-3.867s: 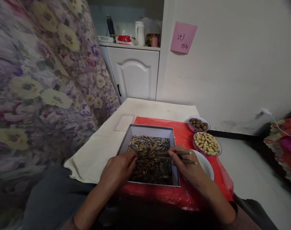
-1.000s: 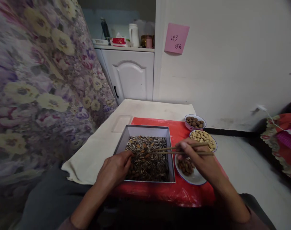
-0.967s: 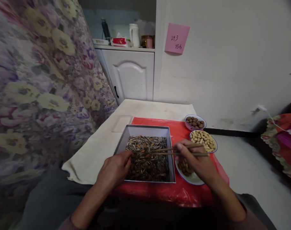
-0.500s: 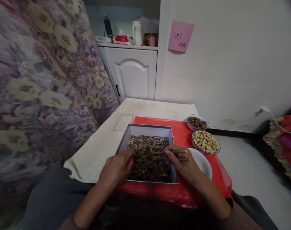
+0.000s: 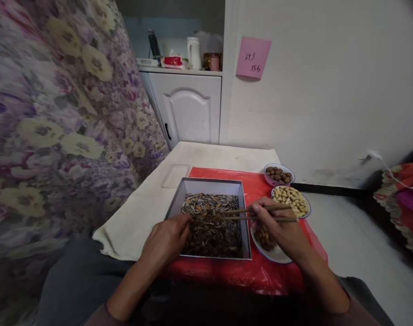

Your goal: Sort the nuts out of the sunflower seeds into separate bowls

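Note:
A grey square box full of striped sunflower seeds mixed with brown nuts sits on a red plastic sheet. My left hand rests with curled fingers on the box's near left edge, fingertips in the seeds. My right hand grips a pair of wooden chopsticks whose tips reach left over the seeds. Beneath that hand a white plate holds a few brown nuts.
Two small bowls stand at the right: brown nuts farther back, peanuts nearer. A clear lid lies on the cream tablecloth. Floral fabric fills the left; a white cabinet and a pink note are behind.
My right hand has moved right, from over the box to above the white plate, with the chopstick tips still over the seeds. My left hand has stayed put.

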Demonstrator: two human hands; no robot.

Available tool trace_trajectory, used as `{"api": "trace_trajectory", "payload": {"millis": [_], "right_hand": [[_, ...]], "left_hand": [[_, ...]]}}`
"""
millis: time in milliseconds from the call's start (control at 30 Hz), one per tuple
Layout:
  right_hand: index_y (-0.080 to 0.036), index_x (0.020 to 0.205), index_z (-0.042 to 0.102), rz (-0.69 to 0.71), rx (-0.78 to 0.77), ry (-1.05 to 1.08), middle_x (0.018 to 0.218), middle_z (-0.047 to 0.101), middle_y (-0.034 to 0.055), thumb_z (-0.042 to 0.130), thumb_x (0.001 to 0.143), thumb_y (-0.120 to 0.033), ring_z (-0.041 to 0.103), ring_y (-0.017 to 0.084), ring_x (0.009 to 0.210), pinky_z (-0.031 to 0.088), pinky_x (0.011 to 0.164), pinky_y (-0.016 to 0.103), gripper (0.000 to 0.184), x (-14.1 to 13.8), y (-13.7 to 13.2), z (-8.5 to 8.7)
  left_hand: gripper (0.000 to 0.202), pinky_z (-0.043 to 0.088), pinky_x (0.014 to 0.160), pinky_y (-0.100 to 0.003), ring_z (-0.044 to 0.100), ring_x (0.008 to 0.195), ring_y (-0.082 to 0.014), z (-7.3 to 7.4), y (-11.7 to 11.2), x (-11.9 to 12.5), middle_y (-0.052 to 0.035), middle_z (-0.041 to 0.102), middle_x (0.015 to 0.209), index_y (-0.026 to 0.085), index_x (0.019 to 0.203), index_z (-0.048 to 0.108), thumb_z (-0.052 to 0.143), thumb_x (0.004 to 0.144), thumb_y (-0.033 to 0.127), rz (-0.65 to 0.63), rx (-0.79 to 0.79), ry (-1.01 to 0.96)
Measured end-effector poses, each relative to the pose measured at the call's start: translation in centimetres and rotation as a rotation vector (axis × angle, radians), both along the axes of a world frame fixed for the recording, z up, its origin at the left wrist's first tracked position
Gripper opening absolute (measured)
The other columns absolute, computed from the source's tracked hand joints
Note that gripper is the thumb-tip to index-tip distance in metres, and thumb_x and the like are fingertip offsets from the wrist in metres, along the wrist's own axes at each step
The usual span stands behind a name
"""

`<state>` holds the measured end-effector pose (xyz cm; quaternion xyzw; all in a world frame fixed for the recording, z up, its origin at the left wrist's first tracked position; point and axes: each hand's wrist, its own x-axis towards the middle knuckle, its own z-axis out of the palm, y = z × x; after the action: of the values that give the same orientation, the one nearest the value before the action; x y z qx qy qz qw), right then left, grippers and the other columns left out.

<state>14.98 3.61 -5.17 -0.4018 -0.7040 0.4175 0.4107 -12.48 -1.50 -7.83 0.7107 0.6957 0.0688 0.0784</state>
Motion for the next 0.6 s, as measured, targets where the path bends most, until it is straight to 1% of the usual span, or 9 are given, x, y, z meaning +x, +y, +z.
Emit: {"api": "trace_trajectory", "payload": {"millis": [100, 200, 233, 267, 300, 367, 433, 500, 600], "right_hand": [[-0.021, 0.084, 0.067, -0.072, -0.016, 0.036, 0.063, 0.067, 0.0000, 0.055, 0.094, -0.042, 0.066, 0.017, 0.060, 0.053, 0.058, 0.026, 0.025, 2.1, -0.3, 2.0], [-0.020, 0.088, 0.068, -0.140, -0.032, 0.058, 0.065, 0.069, 0.0012, 0.059, 0.092, -0.043, 0.069, 0.018, 0.064, 0.055, 0.061, 0.026, 0.025, 4.8, -0.7, 3.7], [-0.021, 0.089, 0.069, -0.173, -0.039, 0.064, 0.070, 0.071, 0.0019, 0.061, 0.091, -0.043, 0.069, 0.018, 0.065, 0.056, 0.063, 0.026, 0.024, 5.8, -0.8, 4.1], [-0.021, 0.088, 0.069, -0.218, -0.023, 0.075, 0.072, 0.072, 0.0020, 0.063, 0.089, -0.043, 0.069, 0.017, 0.063, 0.056, 0.062, 0.026, 0.024, 6.8, -0.9, 4.5], [-0.021, 0.088, 0.070, -0.258, -0.015, 0.066, 0.073, 0.072, 0.0024, 0.064, 0.089, -0.043, 0.069, 0.018, 0.066, 0.056, 0.063, 0.025, 0.023, 7.8, -1.0, 4.8], [-0.022, 0.082, 0.070, -0.353, 0.000, 0.027, 0.075, 0.073, 0.0034, 0.066, 0.086, -0.046, 0.069, 0.019, 0.068, 0.055, 0.062, 0.025, 0.025, 9.5, -1.3, 5.3], [-0.022, 0.079, 0.071, -0.410, 0.014, -0.023, 0.071, 0.072, 0.0044, 0.068, 0.082, -0.049, 0.070, 0.023, 0.070, 0.055, 0.060, 0.026, 0.027, 10.8, -1.6, 5.5], [-0.022, 0.074, 0.072, -0.400, 0.009, -0.080, 0.069, 0.072, 0.0059, 0.070, 0.080, -0.053, 0.069, 0.025, 0.069, 0.055, 0.059, 0.029, 0.032, 11.6, -1.8, 5.6], [-0.022, 0.066, 0.071, -0.364, 0.004, -0.150, 0.068, 0.071, 0.0067, 0.068, 0.081, -0.055, 0.068, 0.024, 0.061, 0.054, 0.054, 0.031, 0.036, 11.8, -2.0, 5.6]], "left_hand": [[0.025, 0.039, 0.068, -0.030, 0.068, 0.088, -0.0225, 0.0, 0.1, 0.0, -0.0007, 0.073, 0.097, 0.027, 0.100, 0.060, 0.036, 0.093, 0.026, -0.002, -0.006, 0.012], [0.024, 0.038, 0.067, -0.029, 0.068, 0.087, -0.0221, 0.0, 0.1, 0.1, 0.0000, 0.073, 0.095, 0.028, 0.101, 0.060, 0.037, 0.093, 0.026, 0.005, -0.002, 0.015], [0.024, 0.038, 0.067, -0.029, 0.068, 0.087, -0.0218, 0.0, 0.1, 0.1, 0.0001, 0.073, 0.095, 0.028, 0.101, 0.060, 0.037, 0.093, 0.026, 0.006, 0.001, 0.015], [0.024, 0.038, 0.068, -0.029, 0.068, 0.086, -0.0217, 0.0, 0.1, 0.0, 0.0002, 0.073, 0.094, 0.028, 0.101, 0.060, 0.038, 0.093, 0.026, 0.006, 0.003, 0.015], [0.024, 0.038, 0.068, -0.029, 0.068, 0.087, -0.0217, -0.1, 0.1, 0.0, 0.0002, 0.073, 0.094, 0.028, 0.101, 0.060, 0.038, 0.093, 0.026, 0.004, 0.006, 0.014], [0.025, 0.039, 0.069, -0.029, 0.068, 0.088, -0.0221, -0.1, 0.1, 0.0, -0.0001, 0.073, 0.096, 0.028, 0.103, 0.060, 0.038, 0.093, 0.026, 0.001, 0.012, 0.012], [0.025, 0.040, 0.070, -0.030, 0.069, 0.089, -0.0228, -0.2, 0.1, 0.0, -0.0006, 0.073, 0.098, 0.028, 0.103, 0.060, 0.037, 0.093, 0.026, 0.001, 0.015, 0.018], [0.026, 0.040, 0.070, -0.030, 0.069, 0.090, -0.0235, -0.2, 0.1, 0.0, -0.0007, 0.074, 0.099, 0.028, 0.104, 0.061, 0.037, 0.093, 0.026, 0.003, 0.019, 0.019], [0.026, 0.042, 0.070, -0.031, 0.069, 0.090, -0.0242, -0.2, 0.1, 0.0, -0.0004, 0.074, 0.100, 0.029, 0.103, 0.061, 0.037, 0.093, 0.027, 0.002, 0.028, 0.010]]}}
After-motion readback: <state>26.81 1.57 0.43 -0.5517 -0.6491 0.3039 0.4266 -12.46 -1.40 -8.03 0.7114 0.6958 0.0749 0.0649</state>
